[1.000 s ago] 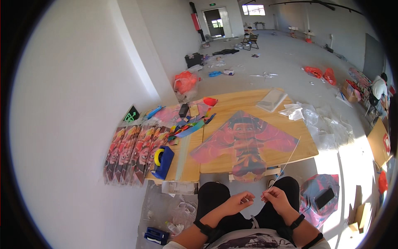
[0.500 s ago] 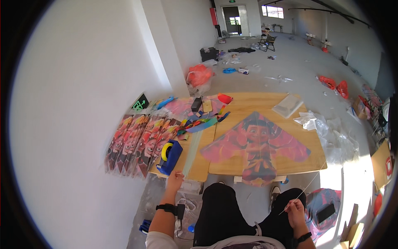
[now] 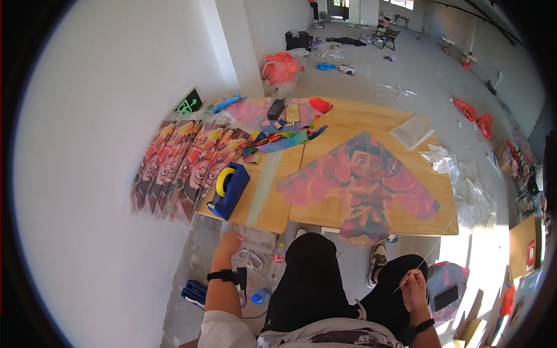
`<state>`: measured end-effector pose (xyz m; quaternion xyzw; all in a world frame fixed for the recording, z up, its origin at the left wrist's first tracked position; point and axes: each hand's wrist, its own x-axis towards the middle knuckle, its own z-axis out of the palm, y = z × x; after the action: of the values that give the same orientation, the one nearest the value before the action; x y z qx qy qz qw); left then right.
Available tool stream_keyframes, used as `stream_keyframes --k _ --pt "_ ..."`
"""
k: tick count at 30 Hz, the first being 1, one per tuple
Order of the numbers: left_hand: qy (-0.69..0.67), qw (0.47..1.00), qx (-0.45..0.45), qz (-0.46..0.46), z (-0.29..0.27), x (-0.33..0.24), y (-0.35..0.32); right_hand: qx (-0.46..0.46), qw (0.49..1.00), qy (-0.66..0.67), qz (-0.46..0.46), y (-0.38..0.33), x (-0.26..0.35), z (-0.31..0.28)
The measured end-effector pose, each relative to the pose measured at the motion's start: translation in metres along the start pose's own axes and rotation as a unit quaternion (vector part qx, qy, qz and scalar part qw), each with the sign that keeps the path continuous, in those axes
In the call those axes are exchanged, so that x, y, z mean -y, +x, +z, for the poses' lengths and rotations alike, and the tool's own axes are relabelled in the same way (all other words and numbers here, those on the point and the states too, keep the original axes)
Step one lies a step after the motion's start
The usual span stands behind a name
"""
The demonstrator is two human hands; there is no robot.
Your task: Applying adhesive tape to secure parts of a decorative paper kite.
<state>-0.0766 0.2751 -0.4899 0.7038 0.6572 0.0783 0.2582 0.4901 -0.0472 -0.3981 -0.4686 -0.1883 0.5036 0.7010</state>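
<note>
Kite [image 3: 362, 185] lies on wooden table [image 3: 406, 223]; concrete floor [image 3: 418, 81] littered.

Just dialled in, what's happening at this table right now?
A seated person is working at a low wooden table where a pink triangular kite with a cartoon figure lies flat. The right hand pinches a thin pale rod that slants up toward the table's edge. The left hand reaches down to clear plastic packets on the floor, below a blue tape dispenser.
</note>
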Motion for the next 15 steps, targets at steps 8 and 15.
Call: stream_keyframes --k 8,15 --pt "0.153 0.984 -0.048 0.080 0.033 -0.027 0.021 -0.003 1.000 0.005 0.011 -0.010 -0.002 -0.007" --pt "0.240 0.970 0.037 0.006 0.027 -0.042 0.029 -0.017 1.000 -0.016 0.012 -0.014 -0.003 0.003"
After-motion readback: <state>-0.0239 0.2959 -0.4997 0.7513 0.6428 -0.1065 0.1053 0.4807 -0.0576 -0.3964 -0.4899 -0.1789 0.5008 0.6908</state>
